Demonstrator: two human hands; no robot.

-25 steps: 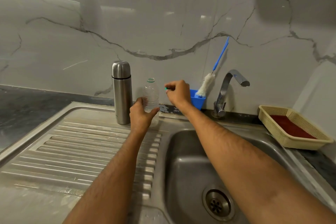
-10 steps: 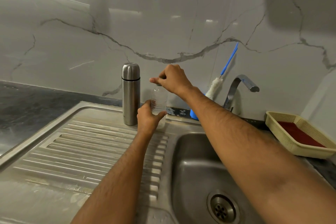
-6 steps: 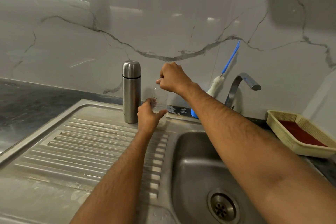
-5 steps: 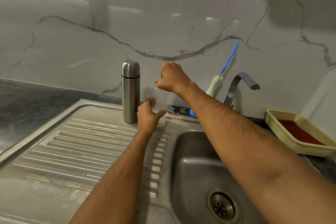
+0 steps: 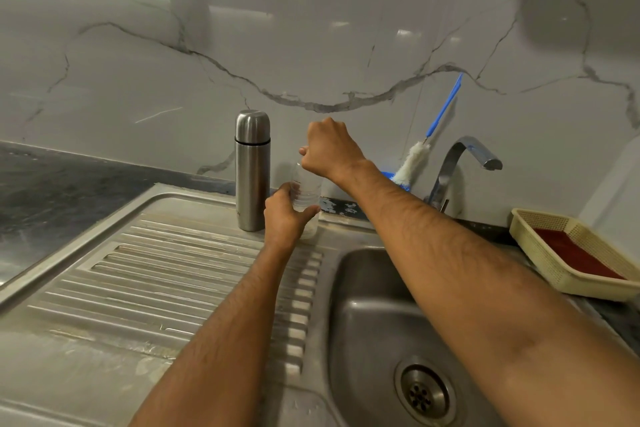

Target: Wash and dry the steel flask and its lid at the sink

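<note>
Steel cylindrical flask (image 5: 252, 170) stands upright at the surface's back edge, just left of left hand (image 5: 284, 215); both hands, right hand (image 5: 328, 148) above, clamp the clear plastic bottle (image 5: 306, 196).

Cream basket (image 5: 540, 236) right of the tap (image 5: 460, 156) — blue-handled brush (image 5: 415, 159) leaning behind.

Just the one camera here, strapped to the person's head, looking forward and down over both forearms at the sink (image 5: 363, 288) and its ribbed drainboard (image 5: 156, 270). It's close in and wide-angle, so the marble wall (image 5: 311, 45) bends and fills the top half.
</note>
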